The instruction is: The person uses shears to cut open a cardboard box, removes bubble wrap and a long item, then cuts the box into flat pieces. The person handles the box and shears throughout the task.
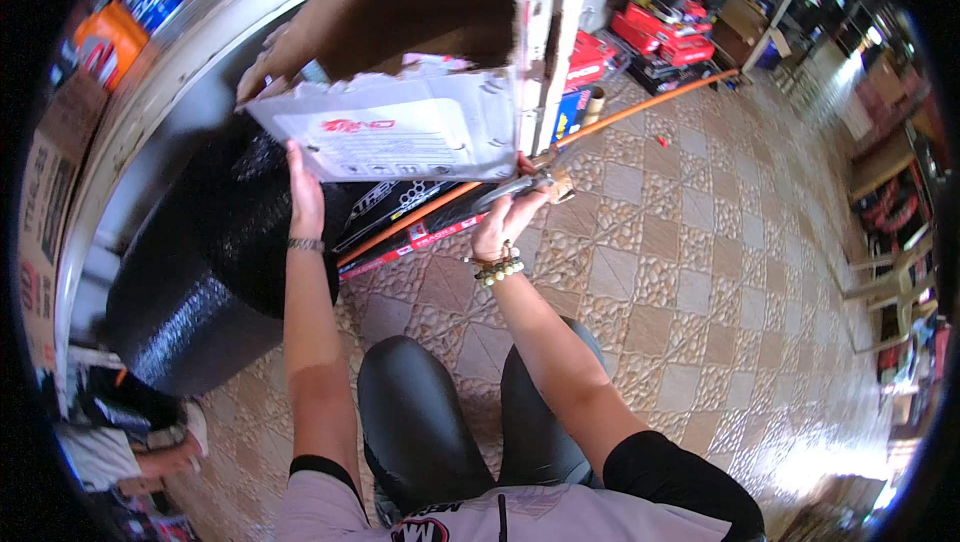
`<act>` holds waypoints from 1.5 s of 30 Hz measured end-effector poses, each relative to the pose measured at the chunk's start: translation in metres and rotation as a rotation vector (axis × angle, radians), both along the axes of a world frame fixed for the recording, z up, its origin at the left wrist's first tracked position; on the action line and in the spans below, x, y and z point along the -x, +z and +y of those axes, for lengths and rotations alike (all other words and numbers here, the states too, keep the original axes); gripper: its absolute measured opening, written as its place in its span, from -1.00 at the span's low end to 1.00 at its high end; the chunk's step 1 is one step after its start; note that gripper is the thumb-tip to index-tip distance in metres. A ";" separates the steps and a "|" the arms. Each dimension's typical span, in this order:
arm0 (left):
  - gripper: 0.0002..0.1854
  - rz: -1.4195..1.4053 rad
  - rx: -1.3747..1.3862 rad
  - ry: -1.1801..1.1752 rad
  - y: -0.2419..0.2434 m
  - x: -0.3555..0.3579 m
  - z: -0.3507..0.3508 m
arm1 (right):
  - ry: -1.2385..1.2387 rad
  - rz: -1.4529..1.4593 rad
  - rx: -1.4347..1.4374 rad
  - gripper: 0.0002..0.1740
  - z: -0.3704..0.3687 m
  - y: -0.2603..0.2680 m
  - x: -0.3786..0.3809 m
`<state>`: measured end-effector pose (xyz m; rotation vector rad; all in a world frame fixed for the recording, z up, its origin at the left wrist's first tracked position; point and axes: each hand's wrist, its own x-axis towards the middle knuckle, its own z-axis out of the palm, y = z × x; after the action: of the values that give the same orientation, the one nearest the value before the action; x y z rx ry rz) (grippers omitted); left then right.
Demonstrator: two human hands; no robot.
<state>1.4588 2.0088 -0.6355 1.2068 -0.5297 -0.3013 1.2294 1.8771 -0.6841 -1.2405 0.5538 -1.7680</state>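
Observation:
A torn-edged cardboard box (405, 125), white outside with red and grey print, is tilted before me, its brown inside showing. My left hand (305, 193) presses against its lower left edge, fingers up. At its lower right corner my right hand (511, 215) is closed on a grey metal tool (517, 185), whose kind I cannot tell; some fingertips reach the box corner. Beneath the box an orange pole (630, 108) runs slantwise over long dark boxes with red edging (427, 236). Small items stick up inside the box, mostly hidden.
A large black plastic-wrapped roll (202, 302) stands at the left by a white shelf frame (75, 272). Red boxes (667, 35) are piled at the upper right on the tiled floor (675, 257). Another person's arm (169, 459) shows at the lower left. Shelving lines the right side.

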 end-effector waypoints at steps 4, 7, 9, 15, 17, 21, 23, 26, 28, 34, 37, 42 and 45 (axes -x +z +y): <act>-0.24 -0.039 -0.112 0.220 0.012 0.013 0.004 | 0.044 -0.063 -0.027 -0.42 -0.017 -0.001 0.006; -0.27 -0.170 -0.162 0.305 0.018 0.023 0.013 | -0.021 -0.044 -0.035 -0.51 -0.023 0.002 0.012; -0.29 -0.027 -0.157 0.263 0.019 0.020 0.019 | -0.016 0.021 -0.038 -0.51 -0.024 0.002 0.015; -0.48 -0.197 -0.403 0.270 0.009 -0.007 0.040 | 0.101 -0.080 -0.133 -0.56 -0.032 -0.007 0.012; -0.53 -0.661 -0.807 0.427 0.005 -0.005 0.048 | 0.102 -0.114 -0.136 -0.47 -0.034 -0.011 0.010; -0.48 -1.205 -0.970 0.515 0.006 0.014 0.049 | -0.034 -0.104 -0.057 -0.33 -0.037 -0.017 0.000; -0.40 -1.181 -1.080 0.531 0.011 0.020 0.045 | -0.061 -0.100 0.068 -0.28 -0.038 -0.019 -0.001; -0.44 -1.234 -1.255 0.600 0.011 0.021 0.042 | 0.033 -0.216 0.014 -0.34 -0.035 -0.020 -0.006; -0.48 -1.277 -1.245 0.606 0.007 0.016 0.045 | -0.056 -0.093 -0.044 -0.51 -0.032 -0.022 -0.009; -0.53 -1.332 -1.166 0.617 0.007 -0.016 0.123 | -0.022 -0.098 0.070 -0.49 -0.031 -0.028 -0.008; -0.51 -1.191 -1.399 0.678 0.020 -0.029 0.187 | -0.096 -0.015 0.056 -0.40 -0.043 -0.029 0.003; -0.40 -1.095 -1.418 0.723 0.021 -0.014 0.199 | -0.098 -0.088 0.094 -0.29 -0.055 -0.026 0.012; -0.45 -1.141 -1.011 0.743 0.013 0.002 0.149 | -0.101 -0.077 0.094 -0.28 -0.049 -0.024 0.006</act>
<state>1.4570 2.1583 -0.6221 2.4444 -0.8716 0.9464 1.2229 1.8284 -0.7084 -1.2208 0.5022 -1.9375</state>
